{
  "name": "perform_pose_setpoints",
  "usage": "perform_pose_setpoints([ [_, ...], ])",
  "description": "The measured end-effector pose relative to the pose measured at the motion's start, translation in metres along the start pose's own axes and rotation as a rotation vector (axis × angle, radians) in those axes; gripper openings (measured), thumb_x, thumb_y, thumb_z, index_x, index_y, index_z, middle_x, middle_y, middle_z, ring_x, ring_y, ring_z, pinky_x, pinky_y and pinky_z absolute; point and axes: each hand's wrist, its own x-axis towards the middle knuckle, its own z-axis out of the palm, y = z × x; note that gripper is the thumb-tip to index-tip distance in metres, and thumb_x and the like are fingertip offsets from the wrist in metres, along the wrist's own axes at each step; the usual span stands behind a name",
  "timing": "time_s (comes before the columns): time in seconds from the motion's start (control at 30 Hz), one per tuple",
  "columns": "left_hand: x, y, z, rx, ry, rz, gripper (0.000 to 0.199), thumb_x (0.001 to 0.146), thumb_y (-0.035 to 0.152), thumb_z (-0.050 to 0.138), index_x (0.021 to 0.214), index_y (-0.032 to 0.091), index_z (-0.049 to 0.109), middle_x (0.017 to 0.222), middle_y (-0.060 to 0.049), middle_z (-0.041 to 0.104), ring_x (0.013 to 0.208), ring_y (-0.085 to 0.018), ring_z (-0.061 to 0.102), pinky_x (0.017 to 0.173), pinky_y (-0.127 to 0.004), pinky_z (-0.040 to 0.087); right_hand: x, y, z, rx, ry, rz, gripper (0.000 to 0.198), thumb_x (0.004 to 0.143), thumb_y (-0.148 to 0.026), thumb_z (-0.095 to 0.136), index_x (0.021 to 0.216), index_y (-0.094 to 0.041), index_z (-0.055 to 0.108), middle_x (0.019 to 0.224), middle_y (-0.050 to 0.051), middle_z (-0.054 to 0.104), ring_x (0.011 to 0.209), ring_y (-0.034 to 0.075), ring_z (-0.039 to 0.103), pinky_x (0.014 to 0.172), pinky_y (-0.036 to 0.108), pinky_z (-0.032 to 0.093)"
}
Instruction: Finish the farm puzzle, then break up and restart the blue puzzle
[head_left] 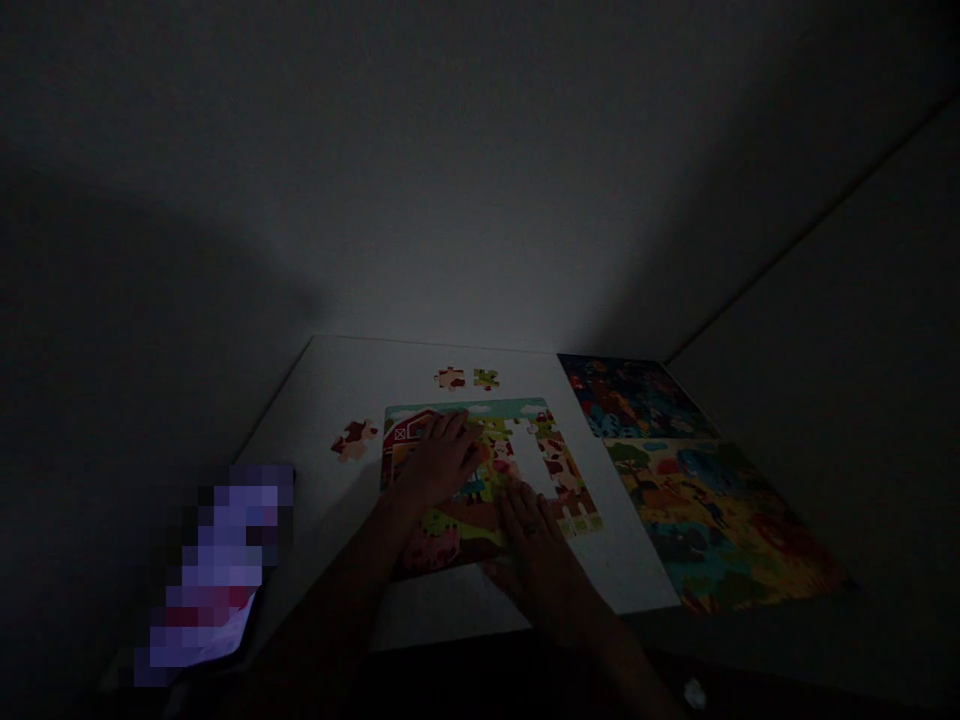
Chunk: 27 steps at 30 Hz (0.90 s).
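Note:
A farm jigsaw puzzle (442, 540) lies on the white table, with a red barn, animals and a fence. White table surface shows through a gap right of its middle. My left hand (446, 458) rests flat over the barn side, fingers stretched out. Lower down, my right hand (531, 530) lies with its extended fingers on the puzzle beside the gap. Neither hand shows anything held, though what lies under the palms is hidden. Beyond the top edge are a brown and pink puzzle piece (451, 378) and a green puzzle piece (487, 379). Some brown joined pieces (354, 440) lie at the left.
To the right lie a dark assembled picture (637, 398) and a yellow-green animal picture (720, 520), edge to edge. A lit, pixelated screen (217, 570) stands at the table's left side. Walls enclose the back and right. The room is very dim.

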Motion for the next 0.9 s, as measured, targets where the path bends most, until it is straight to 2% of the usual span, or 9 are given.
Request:
perform_pose_setpoints([
  [0.07, 0.000, -0.001, 0.001, 0.016, -0.010, 0.004, 0.037, 0.100, 0.036, 0.040, 0.131, 0.022, 0.054, 0.143, -0.013, 0.051, 0.135, -0.028, 0.043, 0.114, -0.051, 0.030, 0.006, 0.007, -0.013, 0.096, -0.043, -0.019, 0.082, 0.093, -0.045, 0.056, 0.157, -0.024, 0.010, 0.160, 0.014, 0.024, 0.148, 0.031, 0.018, 0.116, 0.056, 0.028],
  [0.13, 0.000, -0.001, 0.001, 0.033, -0.021, -0.003, 0.037, 0.100, 0.036, 0.040, 0.131, 0.021, 0.053, 0.143, -0.013, 0.050, 0.135, -0.028, 0.043, 0.114, -0.051, 0.030, 0.026, 0.022, -0.032, 0.225, -0.045, 0.016, 0.072, 0.093, -0.043, 0.055, 0.155, -0.026, 0.023, 0.157, 0.012, 0.034, 0.144, 0.029, 0.031, 0.114, 0.052, 0.034],
  [0.23, 0.000, -0.001, 0.000, 0.041, -0.035, -0.004, 0.037, 0.100, 0.036, 0.040, 0.130, 0.020, 0.054, 0.143, -0.014, 0.050, 0.135, -0.028, 0.043, 0.114, -0.049, 0.031, 0.085, 0.056, -0.057, 0.351, 0.097, 0.213, 0.052, 0.096, -0.041, 0.047, 0.146, -0.024, 0.044, 0.144, 0.012, 0.052, 0.130, 0.025, 0.052, 0.107, 0.046, 0.043],
  [0.3, 0.000, -0.001, -0.002, 0.028, -0.038, 0.000, 0.036, 0.100, 0.037, 0.041, 0.129, 0.021, 0.054, 0.143, -0.013, 0.049, 0.134, -0.028, 0.043, 0.113, -0.049, 0.032, 0.135, 0.078, -0.062, 0.336, 0.131, 0.311, 0.049, 0.095, -0.038, 0.048, 0.140, -0.018, 0.051, 0.135, 0.015, 0.059, 0.119, 0.025, 0.060, 0.101, 0.042, 0.049],
  [0.4, 0.000, -0.002, -0.004, 0.011, -0.044, -0.002, 0.035, 0.100, 0.037, 0.041, 0.128, 0.021, 0.055, 0.143, -0.013, 0.050, 0.134, -0.028, 0.043, 0.112, -0.050, 0.033, 0.202, 0.099, -0.054, 0.210, 0.042, 0.298, 0.055, 0.090, -0.031, 0.055, 0.142, -0.012, 0.048, 0.138, 0.020, 0.056, 0.120, 0.027, 0.059, 0.099, 0.041, 0.048],
  [0.5, 0.000, -0.003, -0.005, -0.013, -0.055, -0.005, 0.037, 0.100, 0.038, 0.041, 0.129, 0.021, 0.055, 0.143, -0.013, 0.050, 0.135, -0.028, 0.043, 0.113, -0.051, 0.031, 0.240, 0.104, -0.044, 0.067, -0.091, 0.204, 0.061, 0.087, -0.034, 0.064, 0.142, -0.014, 0.047, 0.143, 0.017, 0.051, 0.129, 0.028, 0.052, 0.105, 0.041, 0.043],
  [0.6, 0.001, -0.005, -0.004, -0.020, -0.063, -0.012, 0.037, 0.100, 0.039, 0.042, 0.131, 0.023, 0.054, 0.145, -0.011, 0.049, 0.135, -0.028, 0.043, 0.114, -0.051, 0.030, 0.254, 0.105, -0.040, 0.034, -0.148, 0.210, 0.064, 0.082, -0.034, 0.071, 0.140, -0.018, 0.051, 0.140, 0.015, 0.055, 0.127, 0.032, 0.052, 0.105, 0.044, 0.040],
  [0.77, 0.002, -0.008, -0.001, 0.014, -0.079, -0.002, 0.038, 0.100, 0.040, 0.042, 0.131, 0.022, 0.054, 0.145, -0.012, 0.049, 0.135, -0.029, 0.042, 0.114, -0.051, 0.030, 0.255, 0.116, -0.048, -0.004, -0.122, 0.324, 0.068, 0.071, -0.031, 0.079, 0.133, -0.014, 0.057, 0.127, 0.022, 0.061, 0.118, 0.038, 0.055, 0.098, 0.048, 0.042],
  [0.9, 0.001, -0.009, -0.001, -0.010, -0.061, 0.013, 0.038, 0.100, 0.041, 0.042, 0.130, 0.023, 0.055, 0.144, -0.011, 0.049, 0.134, -0.028, 0.044, 0.113, -0.051, 0.032, 0.239, 0.127, -0.064, 0.042, -0.022, 0.391, 0.036, 0.079, -0.023, 0.069, 0.114, -0.016, 0.065, 0.111, 0.015, 0.069, 0.103, 0.027, 0.063, 0.088, 0.037, 0.047],
])
